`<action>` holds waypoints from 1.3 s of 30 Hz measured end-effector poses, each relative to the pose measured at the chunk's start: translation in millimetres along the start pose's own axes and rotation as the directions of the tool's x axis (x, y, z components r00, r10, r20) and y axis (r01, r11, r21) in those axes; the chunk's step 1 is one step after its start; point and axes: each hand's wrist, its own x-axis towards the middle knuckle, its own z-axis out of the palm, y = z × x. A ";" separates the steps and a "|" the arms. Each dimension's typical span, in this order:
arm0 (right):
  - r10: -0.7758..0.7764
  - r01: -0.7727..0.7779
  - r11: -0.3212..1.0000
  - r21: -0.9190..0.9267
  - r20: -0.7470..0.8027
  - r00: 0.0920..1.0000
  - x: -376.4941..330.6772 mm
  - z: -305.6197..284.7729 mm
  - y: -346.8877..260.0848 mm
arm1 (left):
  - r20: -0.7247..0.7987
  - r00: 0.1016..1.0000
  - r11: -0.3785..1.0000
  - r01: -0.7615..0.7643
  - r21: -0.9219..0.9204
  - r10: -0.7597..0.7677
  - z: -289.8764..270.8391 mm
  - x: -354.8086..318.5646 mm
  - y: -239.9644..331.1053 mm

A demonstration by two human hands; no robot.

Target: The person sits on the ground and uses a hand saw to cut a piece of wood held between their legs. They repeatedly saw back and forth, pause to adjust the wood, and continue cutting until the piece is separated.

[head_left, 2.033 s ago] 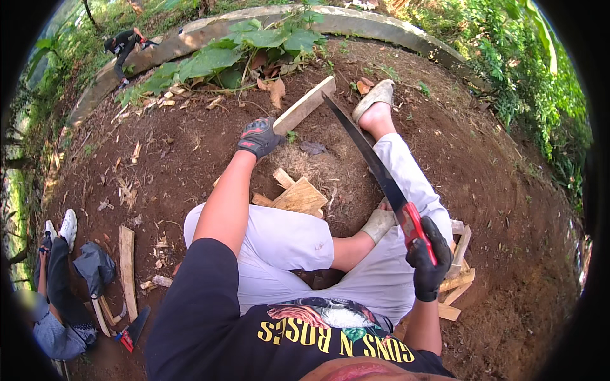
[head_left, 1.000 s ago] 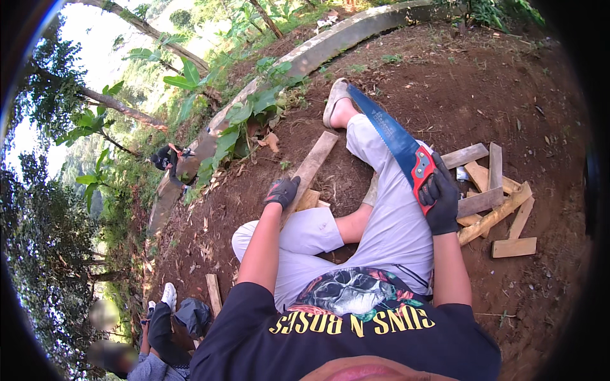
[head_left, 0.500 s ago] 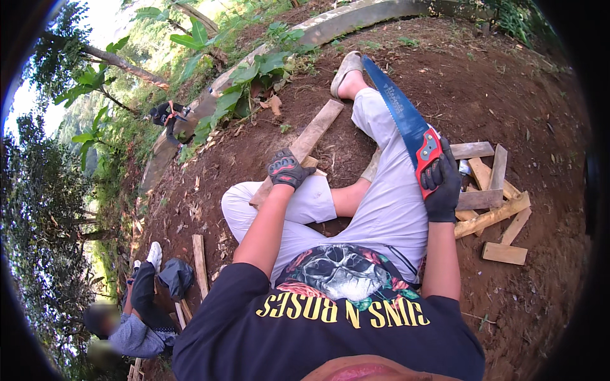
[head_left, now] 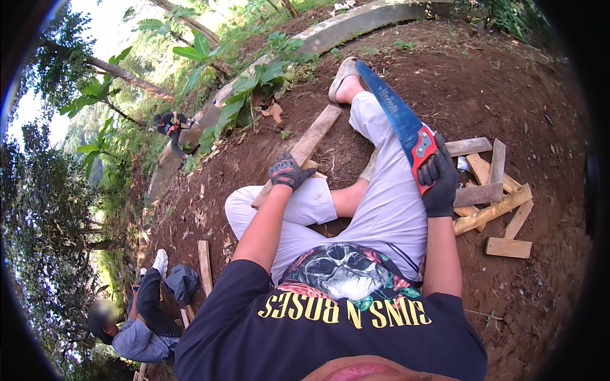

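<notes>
Since half a second ago little has shifted: both hands keep their grips, and the view has swung only slightly, so the seated person's legs and the wood around them sit almost where they were. The left hand (head_left: 290,173), in a dark glove with grey and red patches, is closed over the near end of a long wooden plank (head_left: 304,150) and presses it down at the bent left knee; the plank runs away from the hand up over the bare earth toward the plants. The right hand (head_left: 440,184), in a black glove, is wrapped tight round the red and black handle of a handsaw (head_left: 399,122), whose blue blade slants up and left along the outstretched right leg, its tip ending just beside the light shoe (head_left: 344,74) on that foot. The blade lies close over the pale trouser leg; whether it touches the cloth cannot be told. Just right of the saw hand lies a loose pile of cut wood pieces (head_left: 492,190) on the brown dirt ground (head_left: 508,95), some crossing one another, with one short block (head_left: 508,247) a little apart at the near side. At lower left another person (head_left: 136,317) in dark and grey clothes crouches low on the ground, with a narrow board (head_left: 204,267) lying beside them. A curved concrete edge (head_left: 356,25) bounds the earth at the top, with broad-leaved green plants (head_left: 254,82) along it.
</notes>
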 end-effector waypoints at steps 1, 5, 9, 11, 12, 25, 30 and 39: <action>0.006 -0.006 1.000 0.005 -0.003 1.000 -0.3 -0.5 -0.8 | 0.027 1.000 1.000 -0.006 -0.013 0.006 0.5 2.5 -2.6; 0.003 -0.003 1.000 0.017 -0.032 0.999 -1.5 0.5 -0.7 | 0.203 0.979 0.998 0.038 -0.054 -0.026 -15.9 13.0 -8.1; -0.032 0.032 0.999 -0.020 -0.007 0.999 -2.2 1.1 0.5 | -0.035 0.999 0.995 -0.018 0.098 0.021 -24.8 18.2 -22.4; -0.048 0.049 0.998 0.033 -0.033 0.998 1.3 -0.3 3.3 | -0.157 0.984 0.988 -0.060 0.139 0.082 -41.6 21.3 -28.6; -0.061 0.061 0.998 0.032 0.000 0.998 2.1 0.5 5.3 | -0.200 0.975 0.987 -0.074 0.140 0.101 -47.5 25.9 -39.7; -0.109 0.109 0.994 0.004 0.043 0.993 2.4 -2.9 2.6 | 0.074 0.996 0.996 -0.057 0.062 0.052 -67.2 52.4 -23.4; -0.071 0.070 0.997 0.019 0.054 0.996 0.3 8.4 3.9 | 0.254 0.967 0.996 -0.036 0.079 0.015 33.1 70.3 -38.3; -0.072 0.074 0.995 -0.062 0.038 0.997 -2.1 11.4 6.1 | 0.227 0.972 0.977 -0.106 0.187 0.062 70.4 75.0 -10.6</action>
